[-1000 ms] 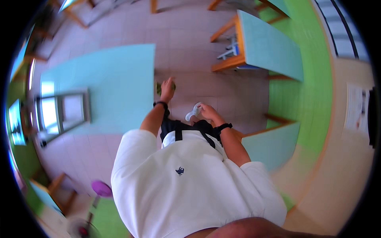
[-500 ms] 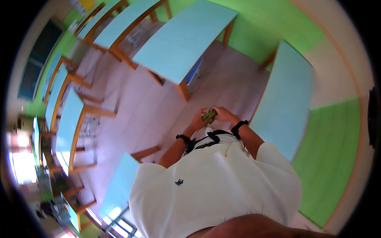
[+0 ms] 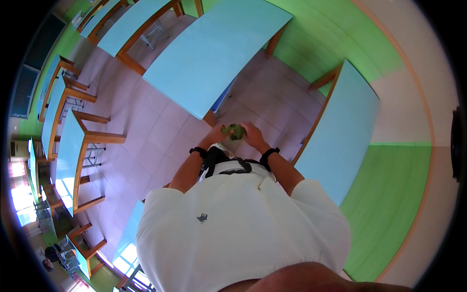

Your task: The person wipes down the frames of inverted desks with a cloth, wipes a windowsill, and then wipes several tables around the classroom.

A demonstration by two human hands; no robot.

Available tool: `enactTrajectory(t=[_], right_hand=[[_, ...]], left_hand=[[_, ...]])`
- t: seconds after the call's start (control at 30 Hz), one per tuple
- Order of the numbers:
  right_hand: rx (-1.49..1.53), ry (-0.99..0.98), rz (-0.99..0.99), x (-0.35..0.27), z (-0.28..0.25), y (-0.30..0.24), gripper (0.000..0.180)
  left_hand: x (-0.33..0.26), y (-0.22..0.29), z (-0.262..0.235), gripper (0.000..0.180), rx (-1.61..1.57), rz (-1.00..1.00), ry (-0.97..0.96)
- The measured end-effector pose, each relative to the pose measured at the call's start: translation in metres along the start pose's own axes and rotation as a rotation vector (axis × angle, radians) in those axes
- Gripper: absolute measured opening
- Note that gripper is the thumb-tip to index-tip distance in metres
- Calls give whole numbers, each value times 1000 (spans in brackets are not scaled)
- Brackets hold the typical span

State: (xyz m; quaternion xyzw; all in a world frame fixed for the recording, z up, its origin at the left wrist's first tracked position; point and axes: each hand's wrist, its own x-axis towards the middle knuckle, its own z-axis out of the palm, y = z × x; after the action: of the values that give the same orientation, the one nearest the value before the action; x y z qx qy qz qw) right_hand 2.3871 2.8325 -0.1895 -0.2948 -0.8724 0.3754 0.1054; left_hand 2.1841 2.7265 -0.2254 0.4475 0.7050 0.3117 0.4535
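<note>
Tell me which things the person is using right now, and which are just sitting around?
In use:
- green thing, too small to tell what it is
- left grip and right grip, holding it between them

Just around:
- pale blue table ahead
- pale blue table on the right
- grey stool
- dark wall board

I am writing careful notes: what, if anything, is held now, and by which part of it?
A crumpled green item, kind unclear, held by opposite sides: left grip at its left edge, right grip at its right.
</note>
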Motion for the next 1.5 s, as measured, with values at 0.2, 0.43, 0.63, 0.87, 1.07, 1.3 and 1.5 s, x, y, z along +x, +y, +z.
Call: enactTrajectory(t=[0.2,0.43,0.63,0.87,1.07,1.3,1.5], right_hand=[[-177,-56,26,96,25,5,28],[-61,-252,44,201,50,20,24],[-187,-397,-390,276,63,5,25],[-136,-800,-782,356,63,16,17],[-38,-773,-629,428,9,92,20],[-309,-365,-538,515,-116,213,29],[-675,-680,-445,562,-146,187,33]], left_hand=[[43,-49,-51,49,19,34,158],[74,-40,-101,31,96,67,419],[90,-11,-127,24,51,-102,962],[105,-60,-76,31,162,-435,850],[172,-16,-54,44,236,-538,881],[315,38,-62,47,257,-156,568],[356,86,-68,36,180,-201,447]])
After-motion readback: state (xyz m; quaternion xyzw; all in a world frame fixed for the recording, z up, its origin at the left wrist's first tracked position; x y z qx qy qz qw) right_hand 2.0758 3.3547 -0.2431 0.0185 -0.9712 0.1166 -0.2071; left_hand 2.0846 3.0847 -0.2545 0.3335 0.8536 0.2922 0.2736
